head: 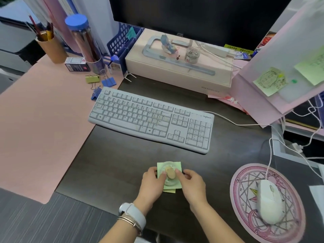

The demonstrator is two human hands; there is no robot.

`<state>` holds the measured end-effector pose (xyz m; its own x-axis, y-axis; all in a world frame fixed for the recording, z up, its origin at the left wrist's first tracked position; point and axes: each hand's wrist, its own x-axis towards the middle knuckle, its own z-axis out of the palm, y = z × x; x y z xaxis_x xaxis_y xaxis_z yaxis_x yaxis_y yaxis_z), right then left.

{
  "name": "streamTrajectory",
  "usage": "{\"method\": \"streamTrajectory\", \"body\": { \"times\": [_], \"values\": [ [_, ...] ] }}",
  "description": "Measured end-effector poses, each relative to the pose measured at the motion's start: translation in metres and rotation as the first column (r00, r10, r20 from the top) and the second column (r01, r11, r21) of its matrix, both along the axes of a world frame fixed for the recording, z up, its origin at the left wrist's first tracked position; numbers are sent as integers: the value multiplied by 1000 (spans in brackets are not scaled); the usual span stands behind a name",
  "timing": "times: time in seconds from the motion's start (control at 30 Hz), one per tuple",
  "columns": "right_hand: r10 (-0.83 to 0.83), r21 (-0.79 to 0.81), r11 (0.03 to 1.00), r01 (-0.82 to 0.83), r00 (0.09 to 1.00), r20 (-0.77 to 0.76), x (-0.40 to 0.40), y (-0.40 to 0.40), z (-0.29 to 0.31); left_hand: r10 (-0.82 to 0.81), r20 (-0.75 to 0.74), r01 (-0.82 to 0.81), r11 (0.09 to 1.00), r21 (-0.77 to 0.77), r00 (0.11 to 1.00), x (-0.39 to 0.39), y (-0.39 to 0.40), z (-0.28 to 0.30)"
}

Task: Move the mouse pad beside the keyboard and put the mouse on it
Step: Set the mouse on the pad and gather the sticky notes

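Note:
A round pink mouse pad (245,179) with a star pattern lies at the lower right of the dark desk, in front of and to the right of the white keyboard (152,120). A white corded mouse (270,202) rests on the pad. My left hand (152,181) and my right hand (191,183) are together in front of the keyboard, far left of the pad. Both hold a small stack of green sticky notes (169,176) with a small tan oval object (170,172) on top, pinched between the fingers.
A pink desk mat (40,123) covers the left side. Binder clips (105,81), a small box, a pencil jar (85,42) and a pen cup stand at the back left. A monitor riser box (178,67) sits behind the keyboard. A pink case (273,81) and cables crowd the right.

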<state>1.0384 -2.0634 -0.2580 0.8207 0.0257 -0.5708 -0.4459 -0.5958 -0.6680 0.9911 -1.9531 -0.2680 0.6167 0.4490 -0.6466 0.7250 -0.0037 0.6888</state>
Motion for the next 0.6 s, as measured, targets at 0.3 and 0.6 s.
{"method": "streamTrajectory", "body": {
  "times": [0.3, 0.6],
  "values": [
    [-13, 107, 994, 32, 984, -175, 2, 2, -2, 57, 1, -57, 998, 21, 998, 3, -1, 1],
    [7, 191, 980, 60, 942, -335, 8, -2, -5, 84, -6, -84, 994, -73, 996, -4, -1, -5]
  ]
}}
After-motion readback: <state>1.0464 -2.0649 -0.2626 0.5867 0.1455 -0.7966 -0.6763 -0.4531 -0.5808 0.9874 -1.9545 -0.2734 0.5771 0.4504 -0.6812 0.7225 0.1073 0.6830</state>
